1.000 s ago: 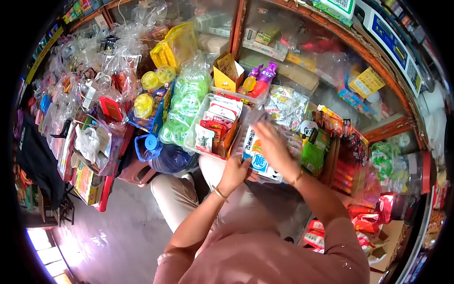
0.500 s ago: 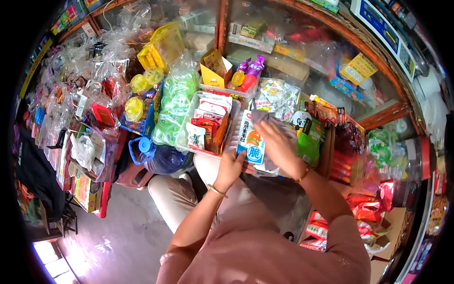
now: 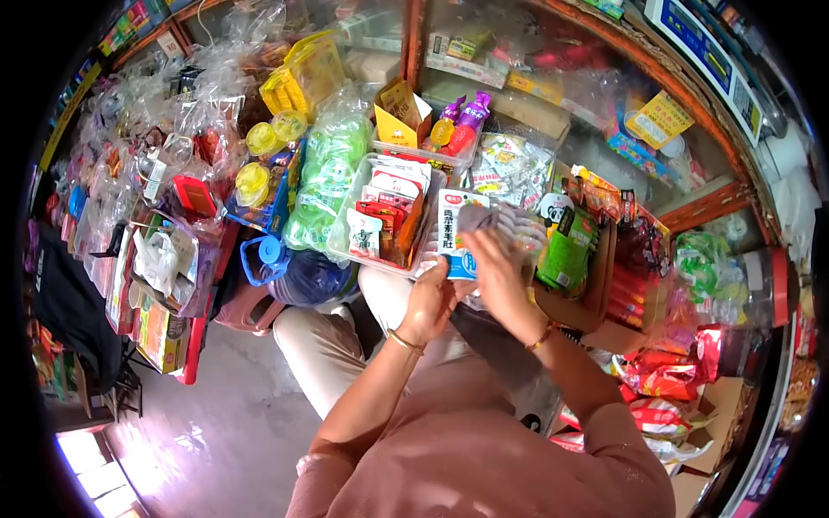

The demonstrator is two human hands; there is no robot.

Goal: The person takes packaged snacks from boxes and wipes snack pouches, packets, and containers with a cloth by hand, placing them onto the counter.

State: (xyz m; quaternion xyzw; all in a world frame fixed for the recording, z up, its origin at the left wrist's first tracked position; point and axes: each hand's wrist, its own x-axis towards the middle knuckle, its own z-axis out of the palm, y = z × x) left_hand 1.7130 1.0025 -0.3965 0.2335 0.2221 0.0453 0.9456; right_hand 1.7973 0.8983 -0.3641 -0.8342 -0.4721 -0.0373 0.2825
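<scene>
A white and blue snack packet (image 3: 450, 237) with dark characters and a red logo stands tilted in front of me. My left hand (image 3: 425, 306) is closed on its lower edge, thumb on the front. A grey cloth (image 3: 474, 219) lies against the packet's upper right part, under the fingertips of my right hand (image 3: 503, 285). The right fingers are pressed together over it. Behind the packet is a clear tray (image 3: 534, 269) of standing packets in rows, partly hidden by my hand. To the left, a clear plastic bin (image 3: 345, 246) holds red and white packets.
Green wrapped bottles (image 3: 324, 164) and a blue-handled jug (image 3: 306, 278) stand at the left. White sachets (image 3: 508, 168) and a green panda packet (image 3: 566, 255) are at the right. A wood-framed glass case (image 3: 413, 52) rises behind. Red packets (image 3: 661, 371) lie low at the right.
My right hand and the grey cloth have moved slightly down across the packet, covering more of its lower front. My left hand still holds the packet; the view has shifted slightly.
</scene>
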